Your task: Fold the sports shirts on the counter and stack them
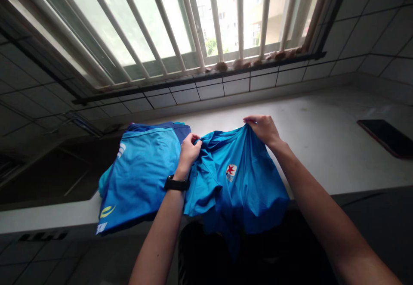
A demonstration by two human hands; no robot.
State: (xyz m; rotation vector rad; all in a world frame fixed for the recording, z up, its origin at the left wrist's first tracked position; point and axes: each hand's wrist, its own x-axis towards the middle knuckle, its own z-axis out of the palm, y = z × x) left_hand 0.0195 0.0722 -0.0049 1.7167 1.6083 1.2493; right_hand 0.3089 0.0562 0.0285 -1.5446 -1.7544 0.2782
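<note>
A crumpled blue garment (pixel 254 190) with a red-and-white star badge hangs over the counter's front edge. Its top edge is pinched at one end by my left hand (pixel 190 149), which wears a black wristband. My right hand (pixel 263 129) grips the other end and lifts it slightly off the counter. Beside my left forearm lies a stack of folded clothes, with a lighter blue shirt (pixel 148 168) on top. White and yellow prints show on that shirt, and darker cloth sticks out beneath its back edge.
A dark sink (pixel 48 173) with a faucet (pixel 84 123) is at the left. On the right of the white counter (pixel 322 134) lies a dark phone (pixel 387 136). A barred window (pixel 180 22) rises behind, with small roundish objects (pixel 222 66) along its sill.
</note>
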